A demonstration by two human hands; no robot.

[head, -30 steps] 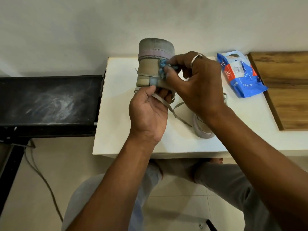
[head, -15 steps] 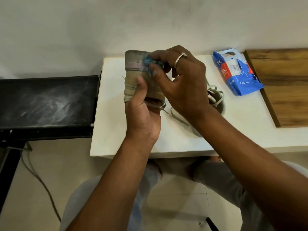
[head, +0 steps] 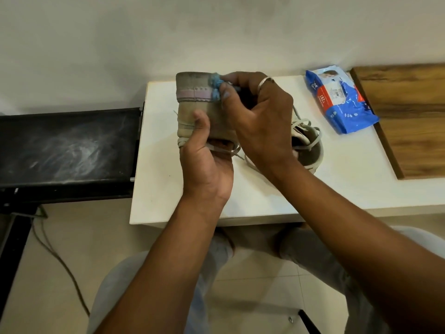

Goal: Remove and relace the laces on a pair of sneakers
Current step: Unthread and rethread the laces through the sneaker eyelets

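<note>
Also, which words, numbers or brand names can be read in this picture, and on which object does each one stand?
"2297": upside down on the red band of the blue packet; last digit uncertain.
"ae": white letters near the packet's top left corner; the rest is unreadable.
Barcode label on the packet: too small to read.
Held sneaker and other sneaker: no text visible.

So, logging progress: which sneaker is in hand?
The sneaker with the pink band, gripped by the left hand; the other sneaker lies on the table behind the right hand.
</note>
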